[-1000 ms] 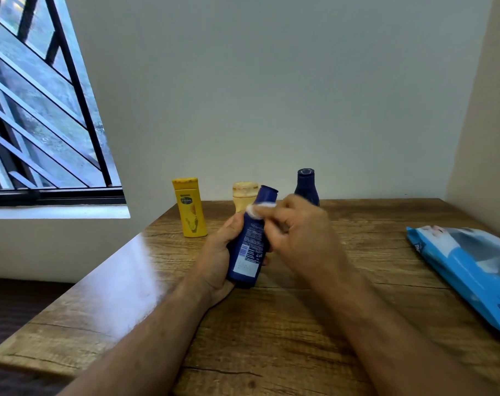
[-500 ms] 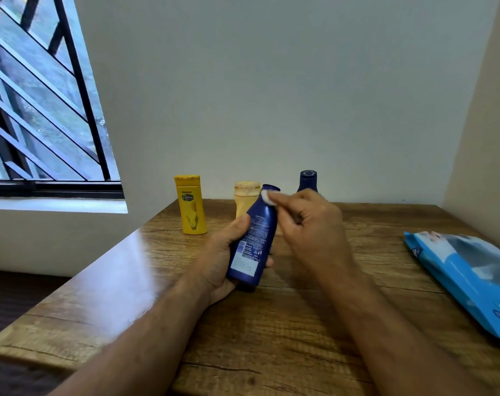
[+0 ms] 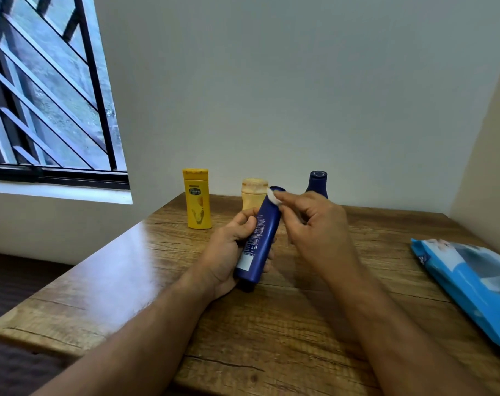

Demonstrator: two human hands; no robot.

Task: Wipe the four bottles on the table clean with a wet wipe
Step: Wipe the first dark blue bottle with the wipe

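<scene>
Centrally, at mid-frame, the left hand (image 3: 228, 252) grips a tilted dark blue bottle (image 3: 259, 238) above the tabletop (image 3: 300, 324), while the right hand (image 3: 314, 224) pinches a small white wipe (image 3: 272, 198) against its cap. Behind stand a yellow bottle (image 3: 196, 198), a tan bottle (image 3: 253, 194) and another blue bottle (image 3: 317, 185); a blue wipe pack (image 3: 471, 281) lies at right.

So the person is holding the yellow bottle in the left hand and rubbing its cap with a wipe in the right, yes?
Not quite: the head view shows the left hand gripping a dark blue bottle, not the yellow one. The yellow bottle stands untouched at the back of the table. The rest holds: the right hand pinches a white wipe against the held bottle's cap.
</scene>
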